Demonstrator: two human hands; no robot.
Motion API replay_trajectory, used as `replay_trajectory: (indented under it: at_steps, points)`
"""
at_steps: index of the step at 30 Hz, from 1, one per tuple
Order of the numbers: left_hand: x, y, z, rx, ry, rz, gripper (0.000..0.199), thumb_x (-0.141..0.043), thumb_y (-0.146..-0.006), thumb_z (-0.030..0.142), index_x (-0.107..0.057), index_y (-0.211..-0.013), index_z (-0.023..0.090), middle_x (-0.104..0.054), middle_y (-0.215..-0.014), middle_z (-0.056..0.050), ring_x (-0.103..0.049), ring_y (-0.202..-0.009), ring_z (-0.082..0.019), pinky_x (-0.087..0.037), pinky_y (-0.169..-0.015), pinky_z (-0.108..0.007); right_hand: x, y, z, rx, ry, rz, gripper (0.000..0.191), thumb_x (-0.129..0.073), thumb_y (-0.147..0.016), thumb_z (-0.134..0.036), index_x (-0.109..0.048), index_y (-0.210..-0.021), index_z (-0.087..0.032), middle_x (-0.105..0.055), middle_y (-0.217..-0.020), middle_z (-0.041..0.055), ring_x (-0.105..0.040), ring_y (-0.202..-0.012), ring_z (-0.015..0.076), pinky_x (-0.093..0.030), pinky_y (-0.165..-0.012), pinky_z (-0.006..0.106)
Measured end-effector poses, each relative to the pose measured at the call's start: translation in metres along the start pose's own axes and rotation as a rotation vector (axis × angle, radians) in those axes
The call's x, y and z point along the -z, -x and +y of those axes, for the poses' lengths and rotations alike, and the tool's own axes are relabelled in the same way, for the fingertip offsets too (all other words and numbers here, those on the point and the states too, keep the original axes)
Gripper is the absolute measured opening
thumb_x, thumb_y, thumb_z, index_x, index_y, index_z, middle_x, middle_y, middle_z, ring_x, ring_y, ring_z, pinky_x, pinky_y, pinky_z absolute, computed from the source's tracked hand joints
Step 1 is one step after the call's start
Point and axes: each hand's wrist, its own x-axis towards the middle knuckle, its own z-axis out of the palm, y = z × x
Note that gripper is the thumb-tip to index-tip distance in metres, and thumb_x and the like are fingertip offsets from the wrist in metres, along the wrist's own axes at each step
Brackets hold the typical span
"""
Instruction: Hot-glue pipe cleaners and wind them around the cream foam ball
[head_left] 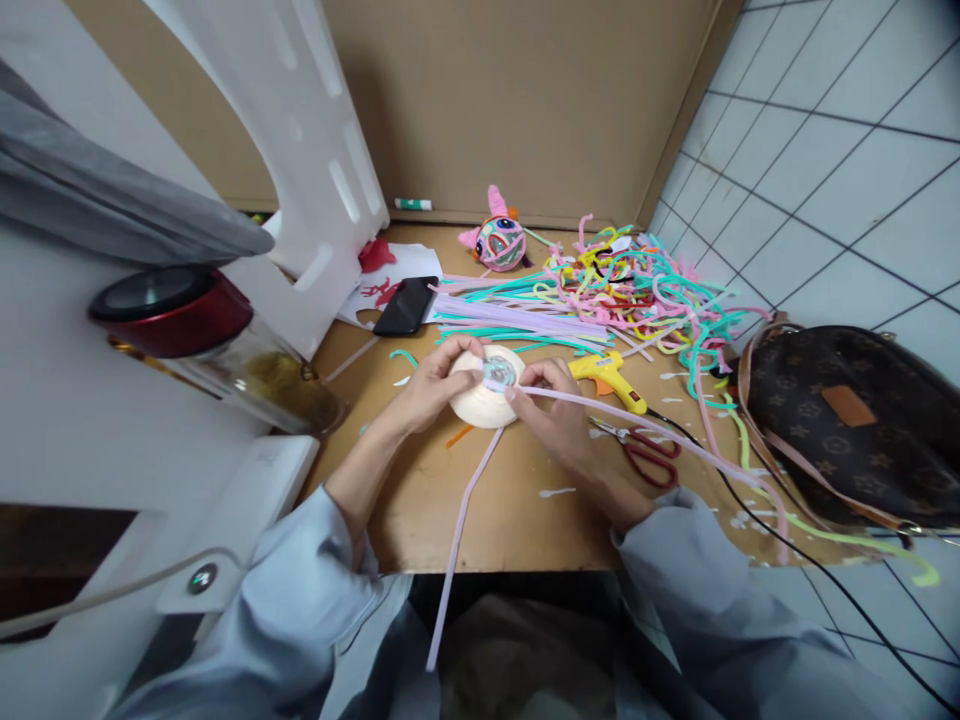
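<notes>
A white roll of tape is held up over the table between my two hands. My left hand grips its left side, the thumb lying across the top toward the core. At the roll's right edge, my right hand pinches a lilac pipe cleaner. This pipe cleaner stretches away to the right and bends down near its far end. Another lilac length hangs from under the roll past the table's front edge; whether it belongs to the same pipe cleaner is hidden.
Behind my hands lie lilac and teal pipe cleaners, a tangled colourful heap, a pink craft figure and a phone. A yellow glue gun, scissors and a brown bag are right; a red-lidded bottle is left.
</notes>
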Motion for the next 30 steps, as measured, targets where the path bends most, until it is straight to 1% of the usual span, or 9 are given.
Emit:
replay_trajectory:
  at_steps: [7,9,12,13,15,18,23,26,30]
  points:
    - [0.003,0.0,-0.003,-0.036,-0.059,-0.006,0.035,-0.073,-0.07,0.037,-0.053,-0.094,0.022,-0.062,-0.135,-0.008,-0.063,-0.107,-0.022,-0.052,-0.083,-0.029,-0.001,-0.001,0.0,-0.015,0.001,-0.008,0.012,-0.064,-0.079,-0.031,-0.054,-0.078,-0.025,-0.056,-0.085,0.0006,-0.054,-0.079,0.0177,-0.048,-0.073,0.033]
    - [0.003,-0.001,-0.004,-0.068,-0.074,0.01,0.037,-0.074,-0.069,0.037,-0.053,-0.096,0.023,-0.06,-0.138,-0.008,-0.061,-0.116,-0.023,-0.052,-0.087,-0.029,-0.001,-0.001,0.0,-0.011,0.009,-0.004,0.012,-0.063,-0.079,-0.031,-0.053,-0.077,-0.025,-0.056,-0.084,0.0005,-0.054,-0.079,0.0178,-0.048,-0.073,0.033]
    - [0.003,-0.002,-0.005,-0.133,-0.094,0.065,0.041,-0.077,-0.067,0.036,-0.052,-0.098,0.024,-0.061,-0.135,-0.008,-0.054,-0.13,-0.025,-0.05,-0.096,-0.03,-0.002,-0.001,-0.001,-0.006,0.01,0.017,0.012,-0.063,-0.079,-0.031,-0.053,-0.076,-0.025,-0.055,-0.083,0.0006,-0.053,-0.079,0.0177,-0.048,-0.073,0.032]
    - [0.003,-0.001,-0.004,-0.142,-0.11,0.082,0.042,-0.077,-0.067,0.036,-0.053,-0.098,0.023,-0.061,-0.134,-0.008,-0.054,-0.131,-0.025,-0.05,-0.096,-0.03,-0.002,-0.001,-0.001,-0.006,0.013,0.022,0.012,-0.063,-0.079,-0.031,-0.053,-0.076,-0.025,-0.055,-0.083,0.0006,-0.053,-0.079,0.0176,-0.048,-0.073,0.032]
    - [0.002,0.0,-0.001,-0.135,-0.163,0.108,0.04,-0.077,-0.067,0.037,-0.055,-0.097,0.022,-0.061,-0.132,-0.009,-0.057,-0.124,-0.025,-0.051,-0.092,-0.031,-0.002,-0.001,-0.001,-0.007,0.023,0.025,0.012,-0.063,-0.079,-0.031,-0.053,-0.077,-0.025,-0.055,-0.083,0.0005,-0.052,-0.078,0.0175,-0.048,-0.072,0.032]
    - [0.001,0.003,0.006,-0.144,-0.268,0.135,0.032,-0.076,-0.069,0.038,-0.061,-0.091,0.02,-0.062,-0.124,-0.009,-0.06,-0.113,-0.025,-0.05,-0.089,-0.032,-0.002,-0.001,-0.001,0.0,0.023,0.029,0.012,-0.063,-0.079,-0.03,-0.053,-0.075,-0.025,-0.054,-0.081,0.0002,-0.052,-0.077,0.0174,-0.047,-0.071,0.032]
    - [0.0,0.006,0.013,-0.214,-0.353,0.134,0.019,-0.074,-0.072,0.036,-0.068,-0.077,0.019,-0.063,-0.114,-0.009,-0.057,-0.117,-0.027,-0.048,-0.095,-0.036,-0.002,-0.001,0.0,0.0,0.007,0.04,0.012,-0.064,-0.078,-0.03,-0.054,-0.075,-0.025,-0.055,-0.081,0.0003,-0.053,-0.077,0.0174,-0.048,-0.071,0.032]
    - [0.0,0.006,0.014,-0.229,-0.356,0.12,0.017,-0.074,-0.073,0.036,-0.07,-0.076,0.019,-0.064,-0.111,-0.009,-0.058,-0.115,-0.027,-0.048,-0.098,-0.038,-0.001,0.0,-0.002,0.007,0.017,0.028,0.011,-0.063,-0.08,-0.029,-0.055,-0.074,-0.025,-0.057,-0.081,0.0004,-0.054,-0.078,0.0174,-0.048,-0.071,0.031]
    - [0.002,0.006,0.016,-0.229,-0.364,0.096,0.019,-0.074,-0.076,0.038,-0.072,-0.079,0.02,-0.065,-0.11,-0.009,-0.06,-0.112,-0.027,-0.048,-0.097,-0.038,0.0,0.003,-0.005,0.045,0.025,0.002,0.009,-0.063,-0.084,-0.028,-0.061,-0.076,-0.025,-0.059,-0.082,0.0007,-0.057,-0.081,0.0179,-0.049,-0.072,0.031]
